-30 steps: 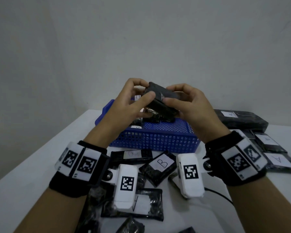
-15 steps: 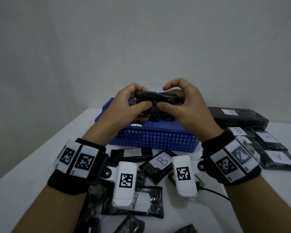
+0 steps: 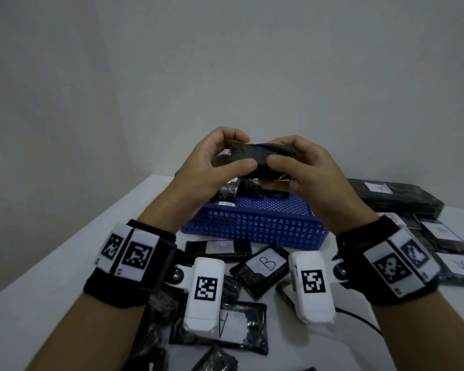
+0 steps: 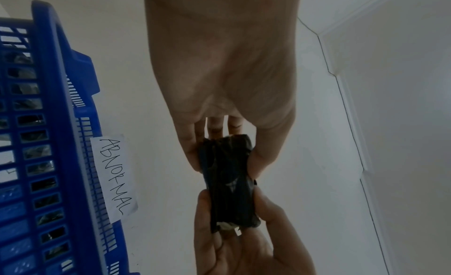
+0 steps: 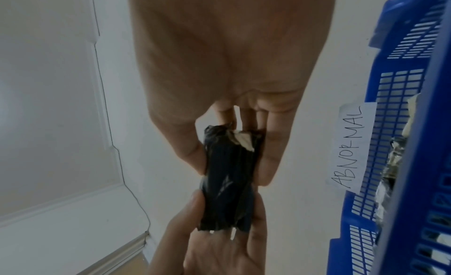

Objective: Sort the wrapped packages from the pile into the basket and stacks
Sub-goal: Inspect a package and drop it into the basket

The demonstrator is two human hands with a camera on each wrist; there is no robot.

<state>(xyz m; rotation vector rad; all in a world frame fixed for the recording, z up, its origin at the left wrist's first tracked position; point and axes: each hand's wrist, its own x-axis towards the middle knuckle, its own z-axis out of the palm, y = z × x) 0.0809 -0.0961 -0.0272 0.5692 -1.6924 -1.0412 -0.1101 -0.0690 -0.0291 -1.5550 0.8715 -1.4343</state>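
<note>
Lying nearest on the tabletop, the pile shows packets with white labels, one lettered A, one lettered B. Above them both hands hold one black packet in the air over the basket. The left hand pinches one end between thumb and curled fingers; the right hand pinches the other end the same way, so each grip is closed on the packet. No letter shows on it; in the right wrist view a torn white patch shows at one end. To do this step well, I judge the packet should be rolled slowly until every face is checked for a label or damage before choosing its place. The basket carries a paper tag reading ABNORMAL. Farther right lie stacks, with A readable on the long rear packet.
</note>
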